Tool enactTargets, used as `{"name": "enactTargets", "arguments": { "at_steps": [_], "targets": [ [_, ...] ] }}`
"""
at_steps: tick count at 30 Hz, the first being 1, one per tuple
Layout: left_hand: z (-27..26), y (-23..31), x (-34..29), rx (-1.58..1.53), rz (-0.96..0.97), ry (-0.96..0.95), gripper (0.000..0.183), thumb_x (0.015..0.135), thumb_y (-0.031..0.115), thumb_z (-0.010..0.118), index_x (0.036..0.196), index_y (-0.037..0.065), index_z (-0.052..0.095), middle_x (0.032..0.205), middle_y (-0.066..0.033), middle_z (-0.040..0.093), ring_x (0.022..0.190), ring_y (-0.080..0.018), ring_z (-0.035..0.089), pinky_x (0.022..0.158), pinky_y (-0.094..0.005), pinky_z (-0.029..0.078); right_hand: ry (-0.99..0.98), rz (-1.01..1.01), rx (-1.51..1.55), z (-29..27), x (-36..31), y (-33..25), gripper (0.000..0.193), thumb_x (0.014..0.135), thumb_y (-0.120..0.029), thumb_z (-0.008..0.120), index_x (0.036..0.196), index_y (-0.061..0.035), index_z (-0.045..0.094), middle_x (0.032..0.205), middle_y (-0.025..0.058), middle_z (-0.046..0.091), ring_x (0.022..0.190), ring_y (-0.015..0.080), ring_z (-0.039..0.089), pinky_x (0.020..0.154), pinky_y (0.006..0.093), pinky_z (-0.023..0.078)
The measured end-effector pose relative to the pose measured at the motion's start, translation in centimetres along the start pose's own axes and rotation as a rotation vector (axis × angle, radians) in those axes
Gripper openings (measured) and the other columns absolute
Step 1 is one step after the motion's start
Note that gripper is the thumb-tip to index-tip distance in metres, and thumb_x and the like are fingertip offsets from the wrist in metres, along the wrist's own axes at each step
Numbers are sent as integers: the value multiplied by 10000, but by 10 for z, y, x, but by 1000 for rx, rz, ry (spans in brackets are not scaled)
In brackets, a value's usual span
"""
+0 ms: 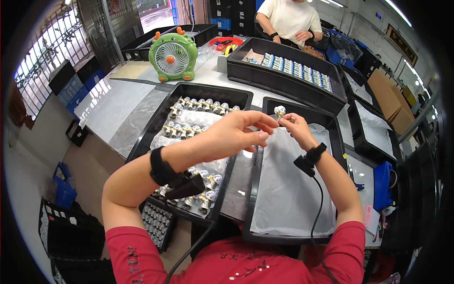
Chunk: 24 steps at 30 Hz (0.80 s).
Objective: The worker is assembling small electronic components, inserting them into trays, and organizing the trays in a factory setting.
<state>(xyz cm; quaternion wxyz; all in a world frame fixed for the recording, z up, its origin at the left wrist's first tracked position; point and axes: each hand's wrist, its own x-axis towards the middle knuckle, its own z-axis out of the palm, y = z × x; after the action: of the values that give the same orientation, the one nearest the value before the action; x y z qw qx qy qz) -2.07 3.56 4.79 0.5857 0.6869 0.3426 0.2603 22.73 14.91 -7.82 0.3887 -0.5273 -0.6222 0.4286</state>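
Observation:
Between the fingertips of my right hand [298, 130], a small white-and-gold piece [280, 111] is pinched upright over the far end of the right black tray [255, 203]. White sheeting [291, 189] lines that tray. My left hand [236, 130] reaches across beside it, fingers stretched and apart, with nothing visible in them. Under my left forearm lies the left black tray [241, 97], where rows of similar small pieces [182, 130] stand on white sheeting. My forearm hides part of these rows.
A green animal-shaped fan [173, 56] stands at the back left. Behind the trays, a larger black tray [283, 90] holds rows of blue-and-white pieces [298, 70]. Another person [291, 21] works beyond it. Cables [320, 199] hang from both my wrist straps.

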Motion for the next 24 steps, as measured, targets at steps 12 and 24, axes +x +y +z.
{"name": "enactTargets", "arguments": {
  "at_steps": [12,24],
  "targets": [
    [74,-44,20,-314,119,118,529,889,124,556,1375,92,350,1274,-93,454,1082,-142,496,892,-287,423,-329,-81,363,-12,-140,-57,189,871,-171,626,1007,-78,533,877,-43,525,736,25,463,606,175,359],
    [82,-67,25,-282,208,185,437,864,100,613,1264,52,443,1139,-73,554,1055,-147,536,891,-291,435,-451,-74,340,-19,-142,-48,197,872,-180,628,1001,-69,527,932,-12,537,859,68,518,735,216,419]
  ]
}}
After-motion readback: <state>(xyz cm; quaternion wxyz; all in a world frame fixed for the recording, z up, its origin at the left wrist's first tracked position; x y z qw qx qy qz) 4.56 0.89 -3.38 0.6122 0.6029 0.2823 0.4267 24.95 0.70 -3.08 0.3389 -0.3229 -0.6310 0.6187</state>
